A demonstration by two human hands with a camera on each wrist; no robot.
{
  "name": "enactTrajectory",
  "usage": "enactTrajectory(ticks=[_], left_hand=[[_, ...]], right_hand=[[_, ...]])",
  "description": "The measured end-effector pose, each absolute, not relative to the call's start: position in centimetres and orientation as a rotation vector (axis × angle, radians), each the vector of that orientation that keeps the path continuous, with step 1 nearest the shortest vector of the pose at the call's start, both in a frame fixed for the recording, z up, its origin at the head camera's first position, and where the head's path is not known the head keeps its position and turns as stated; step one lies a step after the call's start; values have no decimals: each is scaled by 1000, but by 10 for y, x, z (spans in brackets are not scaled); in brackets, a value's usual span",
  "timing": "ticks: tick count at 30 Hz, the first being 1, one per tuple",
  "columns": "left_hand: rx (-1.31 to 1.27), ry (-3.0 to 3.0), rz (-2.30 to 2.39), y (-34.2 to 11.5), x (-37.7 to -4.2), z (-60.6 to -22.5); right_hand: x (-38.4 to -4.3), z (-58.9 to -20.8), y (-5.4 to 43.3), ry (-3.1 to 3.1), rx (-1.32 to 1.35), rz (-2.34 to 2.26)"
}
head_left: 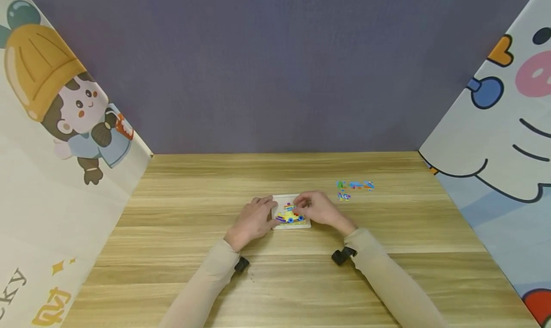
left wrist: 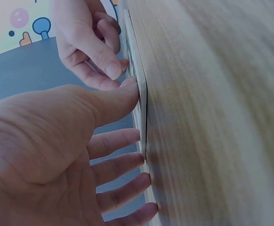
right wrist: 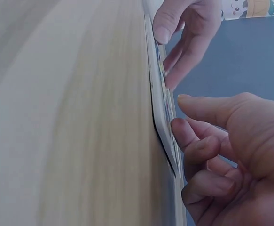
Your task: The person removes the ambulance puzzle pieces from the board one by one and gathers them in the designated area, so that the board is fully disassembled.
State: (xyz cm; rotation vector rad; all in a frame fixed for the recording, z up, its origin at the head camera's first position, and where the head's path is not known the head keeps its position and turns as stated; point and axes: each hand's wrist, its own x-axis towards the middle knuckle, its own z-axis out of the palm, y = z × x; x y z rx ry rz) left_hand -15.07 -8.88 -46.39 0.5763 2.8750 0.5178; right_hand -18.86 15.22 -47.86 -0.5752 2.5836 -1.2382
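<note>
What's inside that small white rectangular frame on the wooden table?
Inside the frame, a yellow, blue-wheeled vehicle shape shows; the right hand covers the upper-right corner, hiding whatever's there.

Cut-off "cky" lettering (head_left: 13, 287), left wall panel (head_left: 30, 213); orange mark (head_left: 52, 307) unreadable.

1. Left sleeve (head_left: 195, 287): long, plain beige cloth, reaching down to the wrist
2. Right sleeve (head_left: 393, 275): the same plain beige, also long, ending at the wrist
3. Left wrist unit (head_left: 242, 264): a small, black, blocky piece showing at the inner edge of the sleeve, just behind the cuff
4. Right wrist unit (head_left: 343, 256): black too, with a squarish end and another dark part lying against the cuff
5. Left hand (head_left: 254, 218) and right hand (head_left: 318, 207): both bare, each with a rounded thumbnail
</note>
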Motion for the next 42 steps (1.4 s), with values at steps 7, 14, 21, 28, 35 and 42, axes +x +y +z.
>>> enactTrajectory(ticks=[7,14,21,28,35,42], left_hand=[[589,2882,504,-89,-151,-465],[598,2887,509,-90,-150,-464],[586,2880,528,-90,-151,-465],[583,2890,526,-88,-152,-466],[580,2888,520,-88,-152,-466],[579,2892,517,-88,-152,-465]], right_hand=[[-192,-481,144,2534,-603,-1156],[-192,-479,139,2540,-633,-1091],[-192,-477,136,2598,-601,-1121],[-193,-480,137,2595,-637,-1214],[-194,-484,146,2558,-592,-1319],[-195,-483,153,2583,-519,-1321]])
